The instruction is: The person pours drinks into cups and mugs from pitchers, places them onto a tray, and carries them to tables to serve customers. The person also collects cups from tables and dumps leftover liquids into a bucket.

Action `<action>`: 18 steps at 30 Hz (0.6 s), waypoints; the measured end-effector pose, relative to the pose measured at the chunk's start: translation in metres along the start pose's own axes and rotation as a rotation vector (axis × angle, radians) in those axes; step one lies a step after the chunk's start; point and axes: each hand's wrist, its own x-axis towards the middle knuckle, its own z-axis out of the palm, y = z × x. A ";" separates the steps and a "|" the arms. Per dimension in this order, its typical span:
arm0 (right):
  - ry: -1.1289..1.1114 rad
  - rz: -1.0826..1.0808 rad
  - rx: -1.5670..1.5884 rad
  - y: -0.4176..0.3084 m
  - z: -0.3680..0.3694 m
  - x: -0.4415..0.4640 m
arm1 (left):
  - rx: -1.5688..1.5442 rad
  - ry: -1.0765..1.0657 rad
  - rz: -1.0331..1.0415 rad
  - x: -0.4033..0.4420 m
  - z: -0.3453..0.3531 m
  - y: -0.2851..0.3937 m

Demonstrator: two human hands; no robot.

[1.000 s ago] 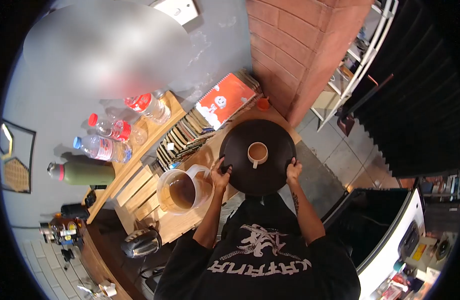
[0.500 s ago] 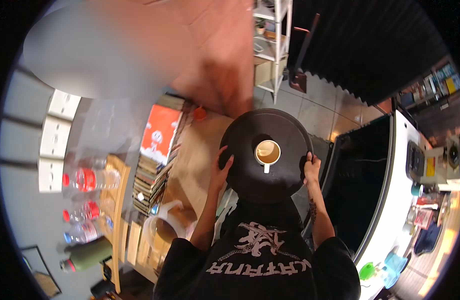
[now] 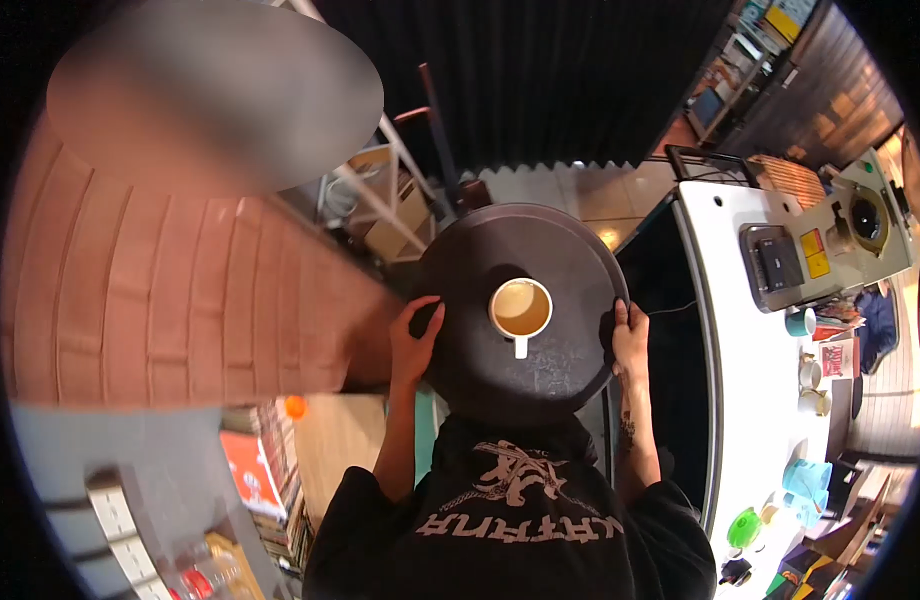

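Note:
A round dark serving tray [image 3: 580,250] is held out in front of my body at about chest height. Near its middle stands a white mug [image 3: 521,347], upright, with a light brown drink [image 3: 520,308] inside and its handle pointing toward me. My left hand [image 3: 416,335] grips the tray's left rim, thumb curled over the edge. On the opposite rim, my right hand [image 3: 628,338] is closed with its thumb on top. The fingers under the tray are mostly hidden.
A brick wall [image 3: 180,300] stands close on the left. Along the right runs a white counter [image 3: 705,390] bearing a black scale [image 3: 770,262], a teal cup [image 3: 801,322] and a green item [image 3: 744,527]. Ahead are a corrugated black panel [image 3: 540,80] and a white shelf rack [image 3: 375,205].
My view has turned right and moved forward: the brick wall is nearer, while the bottles and records have slid down to the lower left. Both hands still hold the tray with the mug on it.

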 end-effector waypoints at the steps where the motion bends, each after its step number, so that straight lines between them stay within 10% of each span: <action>1: 0.007 0.049 -0.023 -0.014 -0.007 0.013 | -0.004 -0.006 -0.004 0.018 0.014 0.006; 18: 0.407 -0.118 -0.262 -0.029 -0.027 0.284 | -0.044 -0.390 0.170 0.360 0.214 0.066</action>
